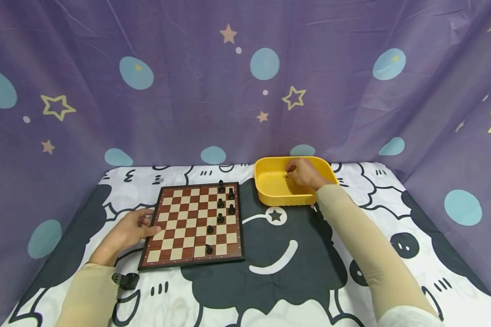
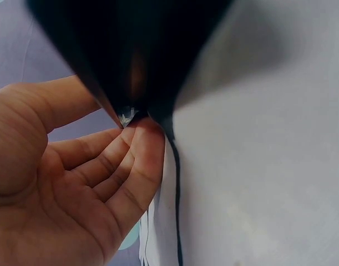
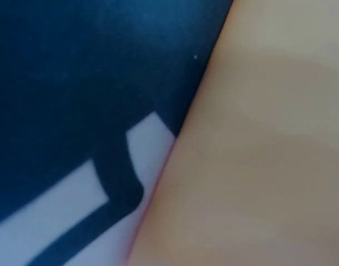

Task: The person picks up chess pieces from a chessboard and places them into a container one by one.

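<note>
A brown-and-cream chessboard [image 1: 176, 224] lies on the patterned cloth, with several black chess pieces [image 1: 220, 203] standing on its right half. My left hand [image 1: 132, 230] holds the board's left edge, thumb on top and fingers below. The left wrist view shows the dark board edge [image 2: 130, 50] between the thumb and fingers of that hand [image 2: 75, 166]. Over at the right, my right hand [image 1: 304, 173] reaches into a yellow basin [image 1: 266, 200] and pinches a small dark chess piece [image 1: 288, 175], mostly hidden by the fingers. The right wrist view shows only sleeve and cloth.
A dark wrist strap device [image 1: 127, 281] sits at the left wrist. The cloth [image 1: 270, 290] bears black-and-white cartoon shapes. A purple curtain [image 1: 188, 91] with stars and dots hangs behind the basin and board.
</note>
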Demonstrator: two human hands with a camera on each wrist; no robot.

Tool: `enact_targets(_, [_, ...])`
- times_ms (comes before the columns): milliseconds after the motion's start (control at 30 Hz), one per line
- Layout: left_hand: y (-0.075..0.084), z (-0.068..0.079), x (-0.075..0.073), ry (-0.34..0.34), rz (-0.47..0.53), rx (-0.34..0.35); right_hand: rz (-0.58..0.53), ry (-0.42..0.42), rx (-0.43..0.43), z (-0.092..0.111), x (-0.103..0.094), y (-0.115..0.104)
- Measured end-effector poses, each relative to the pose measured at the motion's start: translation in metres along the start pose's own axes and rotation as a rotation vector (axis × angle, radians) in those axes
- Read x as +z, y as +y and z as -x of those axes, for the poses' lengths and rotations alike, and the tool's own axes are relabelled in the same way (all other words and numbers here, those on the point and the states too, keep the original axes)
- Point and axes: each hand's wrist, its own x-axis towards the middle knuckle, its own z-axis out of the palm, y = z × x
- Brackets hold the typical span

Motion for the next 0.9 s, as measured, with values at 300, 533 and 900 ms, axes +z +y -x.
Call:
enact_targets(300, [0.0011, -0.0005, 0.0002, 0.000, -0.009, -0.002, 0.049, -0.007, 0.042, -0.0023, 0.0005, 0.0061])
enact_targets(533, [-0.0003, -0.0006, -0.0003, 0.008, -0.009, -0.011, 0.057, -0.022, 0.045, -0.0042, 0.0035, 0.0072])
enact_targets(900, [-0.0012, 0.0007, 0.0001, 0.008, -0.005, -0.003, 0.016, -0.027, 0.076, -0.0071, 0.0079, 0.0092])
